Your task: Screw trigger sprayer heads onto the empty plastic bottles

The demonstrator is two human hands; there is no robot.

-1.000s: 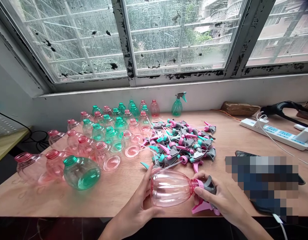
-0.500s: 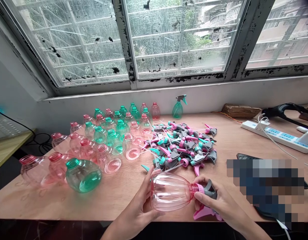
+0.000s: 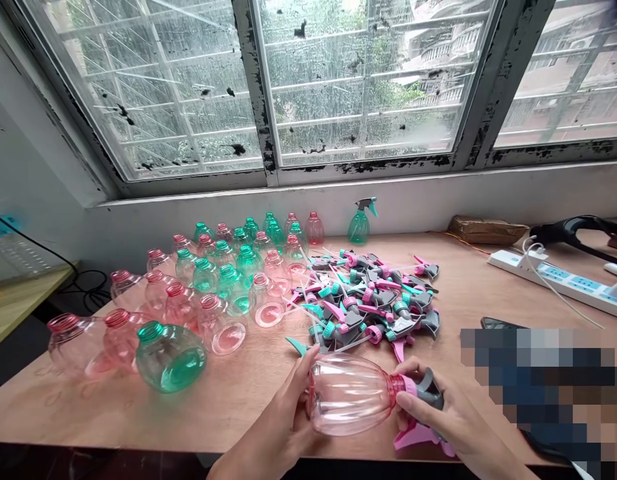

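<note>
At the near edge of a pale wooden tabletop (image 3: 248,380), at 6 o'clock, a person holds a clear pink plastic bottle (image 3: 348,393) on its side between 2 bare hands, its base towards 9 o'clock and its neck towards 3 o'clock. The left hand (image 3: 283,417) comes up from below, its palm cupped round the base and its fingers (image 3: 308,363) curled over the far side in a wide, loose grasp. The right hand (image 3: 441,420) reaches in from 4 o'clock and is closed tightly round a grey trigger spray head with a pink collar and lever (image 3: 431,393), which sits at the bottle's neck (the lever pokes out beneath the palm). Whether the bottle touches the board cannot be told.

Just beyond the hands, at 12 o'clock, lies a loose heap of grey, pink and teal trigger heads (image 3: 373,300). At 10 o'clock stands a crowd of open-necked pink and green bottles (image 3: 223,280), with 1 stout green bottle (image 3: 171,357) tipped over at 9 o'clock. A single finished green spray bottle (image 3: 361,223) stands against the wall, under the rain-streaked window (image 3: 358,80). A white power strip (image 3: 563,280) lies at 2 o'clock.
</note>
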